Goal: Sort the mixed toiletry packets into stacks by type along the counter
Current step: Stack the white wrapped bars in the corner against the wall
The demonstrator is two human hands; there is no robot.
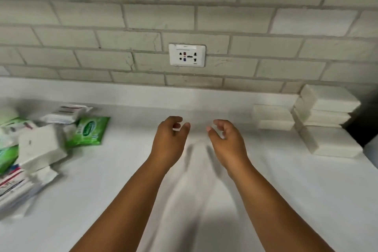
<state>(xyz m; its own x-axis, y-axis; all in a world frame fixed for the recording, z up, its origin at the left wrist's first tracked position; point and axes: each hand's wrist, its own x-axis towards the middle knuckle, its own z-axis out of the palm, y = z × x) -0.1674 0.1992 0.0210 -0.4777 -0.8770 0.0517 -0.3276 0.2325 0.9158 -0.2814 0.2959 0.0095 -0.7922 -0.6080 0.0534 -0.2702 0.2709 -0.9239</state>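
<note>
A mixed heap of packets (30,145) lies at the left of the white counter (204,190): a green wipes packet (90,131), plain white packets (41,147), and white packets with red print (14,184). At the right, plain white packets stand in stacks: a low stack (273,117) and a taller one (327,112), with a white packet (331,142) in front. My left hand (170,139) and my right hand (226,139) hover over the counter's middle, fingers curled and apart, holding nothing.
A grey brick-tiled wall (184,16) backs the counter, with a white power socket (187,55) just above it. A dark gap (366,120) shows past the counter's right end.
</note>
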